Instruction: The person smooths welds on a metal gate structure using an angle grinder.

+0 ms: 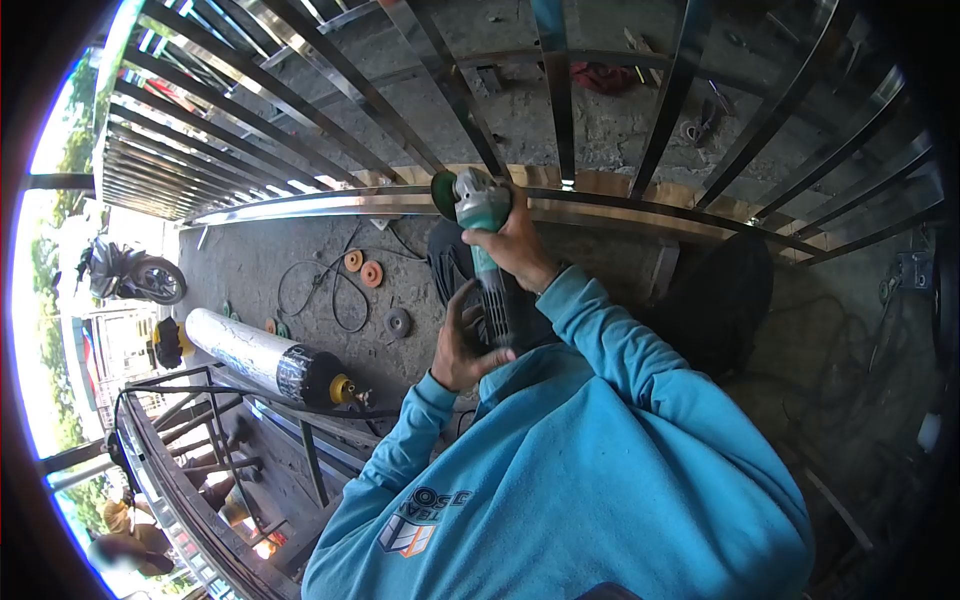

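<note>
A green and grey angle grinder (486, 210) is in both my hands, its head pointing toward the metal railing. My right hand (518, 245) wraps around it just behind the gear head. Farther back, my left hand (462, 345) holds the rear of the body, thumb and fingers on either side. The green disc (443, 196) on the grinder's head overlaps the bottom rail (390, 197) of the railing in this view. Shiny upright bars (560, 110) rise from that rail.
On the concrete floor at left lie orange discs (372, 273), a dark grey disc (398, 322) and a looped cable (345, 300). A gas cylinder (250, 350) lies beside a metal frame (160, 450). A motorcycle (125, 272) and a person (135, 525) are farther left.
</note>
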Demonstrator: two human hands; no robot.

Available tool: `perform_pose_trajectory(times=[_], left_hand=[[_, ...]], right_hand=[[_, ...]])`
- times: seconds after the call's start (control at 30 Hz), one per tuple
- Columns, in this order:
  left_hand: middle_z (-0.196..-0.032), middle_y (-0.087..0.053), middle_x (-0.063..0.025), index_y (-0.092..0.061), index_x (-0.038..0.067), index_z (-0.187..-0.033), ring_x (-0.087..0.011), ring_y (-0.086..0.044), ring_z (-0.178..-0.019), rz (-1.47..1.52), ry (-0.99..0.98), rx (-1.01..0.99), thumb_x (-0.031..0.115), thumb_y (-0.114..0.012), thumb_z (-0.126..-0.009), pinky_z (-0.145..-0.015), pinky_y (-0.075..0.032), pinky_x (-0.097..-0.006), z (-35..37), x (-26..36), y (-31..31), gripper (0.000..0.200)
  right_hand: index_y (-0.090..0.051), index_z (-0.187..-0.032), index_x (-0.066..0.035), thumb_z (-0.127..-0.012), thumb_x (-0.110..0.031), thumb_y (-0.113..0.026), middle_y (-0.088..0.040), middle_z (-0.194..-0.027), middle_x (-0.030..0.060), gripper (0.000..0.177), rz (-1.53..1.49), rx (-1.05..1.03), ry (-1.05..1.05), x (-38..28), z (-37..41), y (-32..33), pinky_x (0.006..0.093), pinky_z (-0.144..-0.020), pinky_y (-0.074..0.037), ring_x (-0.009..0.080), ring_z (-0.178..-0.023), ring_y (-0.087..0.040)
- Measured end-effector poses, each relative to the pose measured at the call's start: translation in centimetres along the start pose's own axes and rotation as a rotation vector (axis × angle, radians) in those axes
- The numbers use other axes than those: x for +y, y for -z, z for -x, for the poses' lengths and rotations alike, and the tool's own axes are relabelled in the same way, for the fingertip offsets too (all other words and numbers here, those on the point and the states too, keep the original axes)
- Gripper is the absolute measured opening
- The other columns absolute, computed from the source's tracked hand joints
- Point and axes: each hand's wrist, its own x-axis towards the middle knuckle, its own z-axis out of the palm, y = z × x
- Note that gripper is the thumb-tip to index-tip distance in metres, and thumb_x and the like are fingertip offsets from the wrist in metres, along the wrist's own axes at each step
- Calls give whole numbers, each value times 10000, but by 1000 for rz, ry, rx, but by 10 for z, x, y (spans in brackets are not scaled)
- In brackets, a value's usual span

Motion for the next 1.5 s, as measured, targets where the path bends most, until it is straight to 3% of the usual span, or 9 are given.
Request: perform_pose_trajectory(times=[0.07,0.2,0.3,0.43,0.47,0.8,1.1,1.3,1.5], left_hand=[[-1391,-506,-293,-121,99,-1603,-303,-583,-1218,362,159,-41,366,-860,-802,-972,-512,-398,-11,-14,3,1122],[-1358,-549,-211,28,213,-1637,-158,-560,-945,478,276,-38,294,-740,-914,-799,-478,-284,-35,-34,-11,1057],[-1400,-529,-181,64,239,-1633,-121,-536,-908,567,256,-71,245,-713,-935,-794,-478,-273,-45,-37,-27,1044],[-1544,-409,-136,96,207,-1627,-205,-539,-1220,579,74,31,145,-642,-980,-974,-452,-316,-63,-34,-53,983],[-1598,-326,-145,107,170,-1624,-262,-410,-1405,643,197,-35,144,-662,-969,-1120,-345,-352,-61,-32,-50,1011],[-1548,-371,-209,114,101,-1612,-301,-471,-1328,495,146,42,176,-746,-916,-1077,-415,-349,-75,-37,-53,1109],[-1521,-428,-169,-11,103,-1631,-274,-475,-1336,520,317,59,132,-737,-899,-1070,-412,-338,-66,-18,-55,1032],[-1297,-565,-158,92,166,-1625,-193,-599,-1037,495,303,-34,141,-756,-901,-828,-521,-297,-45,-8,-74,1116],[-1366,-501,-179,171,146,-1606,-228,-512,-1197,557,171,-159,149,-767,-897,-1015,-434,-364,-32,-7,-98,1175]], right_hand=[[-208,-1475,-4,-690,-141,-843,-520,-1311,259,1019,114,-3,80,-3,-11,2,421,-980,-491,344,-1194,-581],[-142,-1544,-101,-729,-221,-824,-627,-1167,343,1069,610,-76,41,-16,-29,5,494,-927,-513,495,-1038,-654],[-151,-1549,-150,-747,-239,-809,-638,-1164,333,1041,759,-132,16,-8,-42,6,517,-906,-522,506,-1015,-658],[-151,-1549,-188,-782,-269,-774,-655,-1137,322,991,909,-154,22,-4,-47,5,545,-875,-531,516,-987,-662],[-142,-1550,-188,-799,-280,-757,-660,-1122,324,975,957,-172,-13,-6,-47,5,546,-869,-535,510,-986,-665],[-90,-1578,-92,-817,-247,-699,-664,-1116,340,987,1101,-311,-60,-21,-62,0,492,-917,-552,472,-1007,-677],[-117,-1555,-137,-796,-246,-722,-660,-1051,367,977,1008,-263,-16,-8,-57,9,551,-888,-551,519,-963,-669],[-156,-1539,-163,-777,-252,-768,-665,-1035,349,981,912,-154,-75,-17,-19,40,574,-856,-541,535,-940,-662],[-207,-1536,-154,-788,-216,-777,-647,-1121,354,943,883,-100,-43,-23,11,66,555,-897,-529,535,-995,-651]])
